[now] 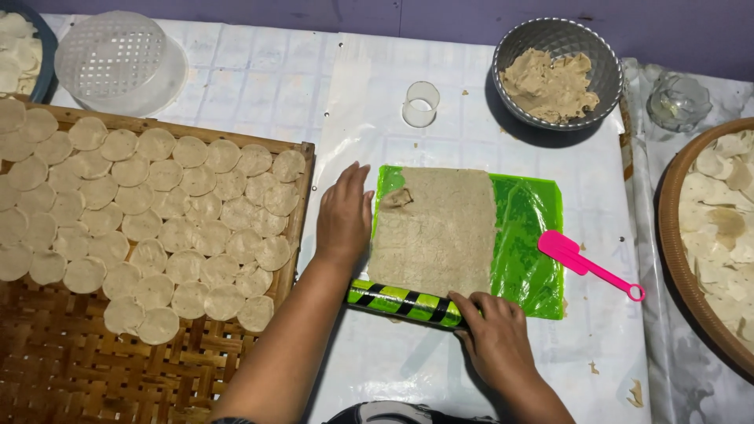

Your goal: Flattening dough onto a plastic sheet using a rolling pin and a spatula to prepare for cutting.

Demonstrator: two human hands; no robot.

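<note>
Head view: two hands [343,216] [492,334], one roller [404,302], one dough sheet [436,232]

Plastic-covered table [393,102]: woven tray [86,369], green mat [534,212], perhaps glass ring [421,104].

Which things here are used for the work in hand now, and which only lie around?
In use: left hand, right hand, green-and-black striped rolling pin, flat beige dough sheet, green plastic mat.
Lying about: pink plastic spatula, clear round cutter ring, grey metal dough bowl.
</note>
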